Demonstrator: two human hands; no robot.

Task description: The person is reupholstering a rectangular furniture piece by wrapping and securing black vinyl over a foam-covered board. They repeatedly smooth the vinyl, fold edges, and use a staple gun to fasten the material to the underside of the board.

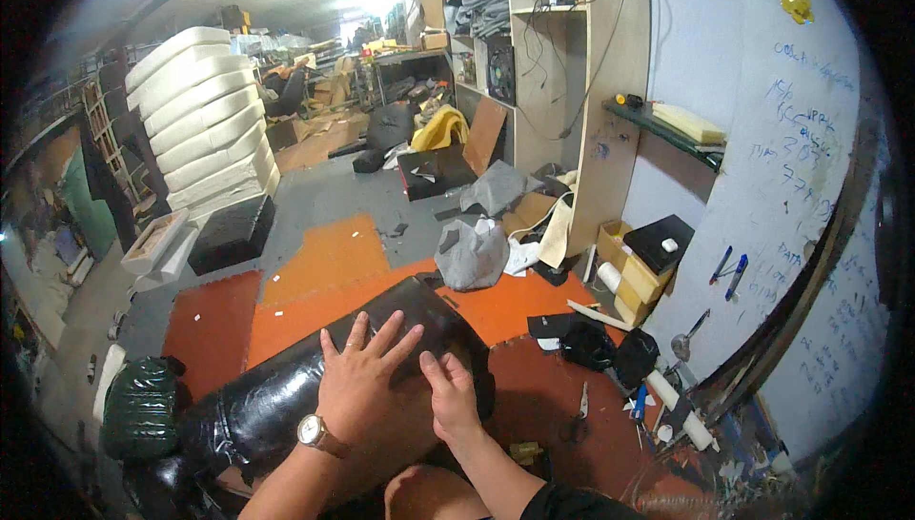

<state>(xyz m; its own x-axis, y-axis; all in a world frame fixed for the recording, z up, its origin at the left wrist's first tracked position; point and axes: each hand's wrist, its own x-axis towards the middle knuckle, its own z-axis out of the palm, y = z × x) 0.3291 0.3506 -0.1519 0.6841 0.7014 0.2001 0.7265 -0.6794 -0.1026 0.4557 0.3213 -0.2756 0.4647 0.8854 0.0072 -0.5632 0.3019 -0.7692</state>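
A long, glossy black upholstered piece [276, 391] lies across my lap area, slanting from lower left to centre. My left hand [367, 372] rests palm down on it with the fingers spread; a watch [311, 430] is on that wrist. Just to its right, my right hand [452, 394] is closed in a pinch at the piece's near side. Whatever is between those fingertips is too small or hidden to make out. A dull brown patch [405, 406] of the piece shows between my forearms. One bare knee [434, 493] appears beneath.
A dark green padded piece [143, 407] sits at left. Stacked white foam cushions [205, 124] stand beyond. Scissors [582, 400] lie on the red-brown mat at right, near black scraps [586, 341]. Farther off are a grey cloth bundle [472, 255] and a cardboard box [637, 277] by the wall.
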